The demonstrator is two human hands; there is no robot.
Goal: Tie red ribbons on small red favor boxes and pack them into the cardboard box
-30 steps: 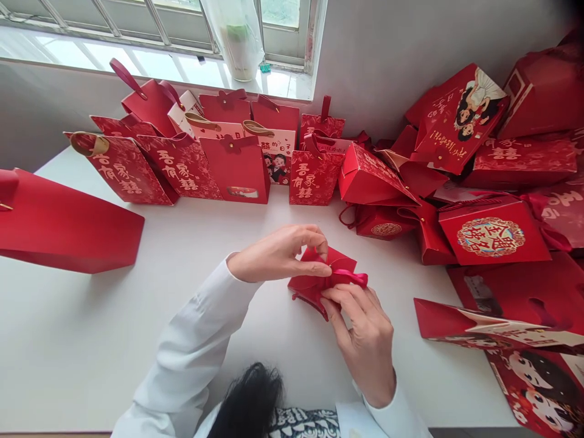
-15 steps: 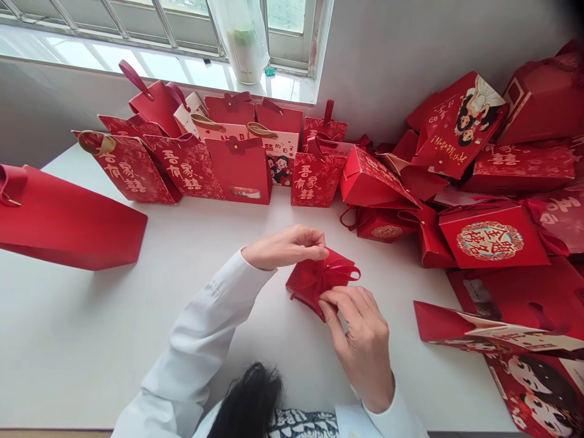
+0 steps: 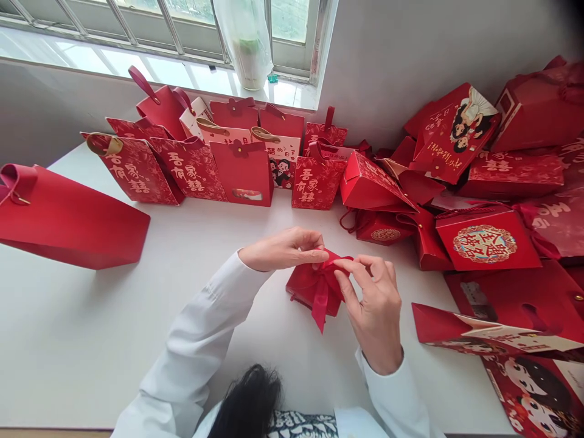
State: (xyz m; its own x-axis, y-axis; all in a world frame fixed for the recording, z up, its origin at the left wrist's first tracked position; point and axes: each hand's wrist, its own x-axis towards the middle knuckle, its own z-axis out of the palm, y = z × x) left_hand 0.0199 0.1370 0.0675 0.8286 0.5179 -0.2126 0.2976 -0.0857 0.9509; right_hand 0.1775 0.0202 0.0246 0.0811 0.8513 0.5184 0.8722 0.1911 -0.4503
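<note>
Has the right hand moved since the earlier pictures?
Yes: the right hand has moved forward, closer to the red box with the round emblem.

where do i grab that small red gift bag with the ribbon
Take the small red gift bag by its body, low on the side nearest the left hand, coming from the near side. That hand and the right hand hold its top, and the ribbon hangs loose down the middle, so it probably won't bear a pull.
</note>
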